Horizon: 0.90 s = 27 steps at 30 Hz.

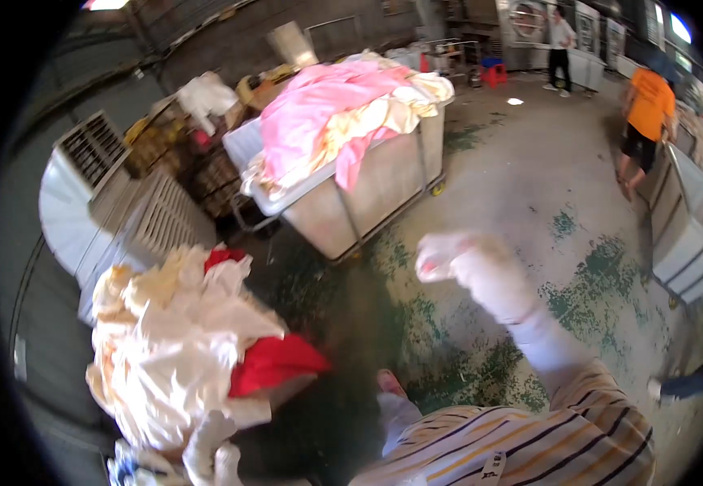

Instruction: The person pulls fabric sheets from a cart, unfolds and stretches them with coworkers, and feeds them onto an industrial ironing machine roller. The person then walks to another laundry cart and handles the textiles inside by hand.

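Note:
My right hand (pixel 474 271), in a pale glove, is raised in front of me over the floor. Motion blurs it a little; its fingers are curled in and nothing shows in them. At the bottom left, my left hand (pixel 212 454), also gloved, is by the lower edge of a heap of white cloth (pixel 173 348). Its fingers and thumb are apart, with no cloth visibly gripped; whether it touches the heap I cannot tell. A red cloth (pixel 274 364) sticks out of the heap's right side, and a blue-and-white cloth (pixel 136 468) lies below.
A wheeled bin (pixel 367 194) piled with pink and cream cloth (pixel 327 105) stands ahead. A large slatted air unit (pixel 157 215) is on the left. To the right, a person in an orange shirt (pixel 651 105) is beside another wheeled bin (pixel 692 227). Another person (pixel 560 49) stands farther back near machines.

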### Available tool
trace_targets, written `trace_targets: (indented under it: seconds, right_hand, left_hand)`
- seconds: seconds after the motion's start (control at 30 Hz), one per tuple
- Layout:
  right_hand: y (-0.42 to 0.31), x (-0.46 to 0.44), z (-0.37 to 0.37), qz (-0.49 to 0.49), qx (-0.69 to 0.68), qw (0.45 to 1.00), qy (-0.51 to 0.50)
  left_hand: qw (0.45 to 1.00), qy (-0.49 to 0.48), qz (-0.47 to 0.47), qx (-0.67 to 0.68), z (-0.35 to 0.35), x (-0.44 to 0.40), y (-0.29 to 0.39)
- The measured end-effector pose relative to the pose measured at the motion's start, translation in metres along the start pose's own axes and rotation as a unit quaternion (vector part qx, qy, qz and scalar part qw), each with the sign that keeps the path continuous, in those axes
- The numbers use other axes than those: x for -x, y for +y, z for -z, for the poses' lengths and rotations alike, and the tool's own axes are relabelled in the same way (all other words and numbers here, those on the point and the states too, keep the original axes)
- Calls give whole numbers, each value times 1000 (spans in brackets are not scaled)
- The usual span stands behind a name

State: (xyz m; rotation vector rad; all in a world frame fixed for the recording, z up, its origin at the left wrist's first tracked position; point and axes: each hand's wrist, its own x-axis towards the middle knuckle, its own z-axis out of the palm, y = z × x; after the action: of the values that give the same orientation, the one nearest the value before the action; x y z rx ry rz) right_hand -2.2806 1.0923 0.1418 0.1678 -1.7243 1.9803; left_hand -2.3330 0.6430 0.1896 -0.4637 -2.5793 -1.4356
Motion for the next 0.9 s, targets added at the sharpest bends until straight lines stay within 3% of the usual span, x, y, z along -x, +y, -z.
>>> trace_targets:
  seconds: [0.03, 0.07, 0.1, 0.13, 0.2, 0.27, 0.37, 0.47, 0.57, 0.67, 0.73, 0.83, 0.9]
  right_hand:
    - [48, -19, 8, -38, 58, 998, -4]
    - [75, -29, 7, -30, 273, 962, -9]
    - [112, -36, 10, -63, 264, 962, -25]
    - [146, -42, 14, -95, 348, 932, -46]
    - [187, -63, 11, -238, 435, 867, -44]
    - [224, -87, 10, -231, 439, 868, -30]
    - [260, -129, 15, -185, 363, 910, 80]
    - [286, -179, 36, -266, 336, 885, 184]
    - [329, -220, 67, -276, 291, 872, 282]
    - [379, -278, 107, -273, 106, 890, 350]
    - [418, -330, 146, -277, 110, 891, 343]
    - [388, -442, 109, -282, -2, 859, 428]
    - [408, -515, 109, -287, 23, 828, 481]
  left_hand:
    - [996, -7, -32, -82, -7, -32, -31]
    - [984, -10, -65, -163, -14, -64, -62]
    - [959, -38, -184, -213, -29, -98, -51]
    - [992, -26, -65, -102, -39, -125, -106]
    - [979, -81, -96, -162, -62, -196, -159]
    - [967, -47, -152, -200, -101, -258, -157]
    - [941, -99, -278, -163, -160, -351, -163]
    - [904, -129, -399, -85, -230, -432, -169]
    - [904, -186, -359, -137, -281, -488, -177]
    - [897, -210, -326, -210, -323, -548, -207]
    - [905, -215, -258, -261, -342, -586, -236]
    - [879, -226, -205, -368, -347, -643, -287]
    - [935, -181, -110, -286, -343, -680, -355]
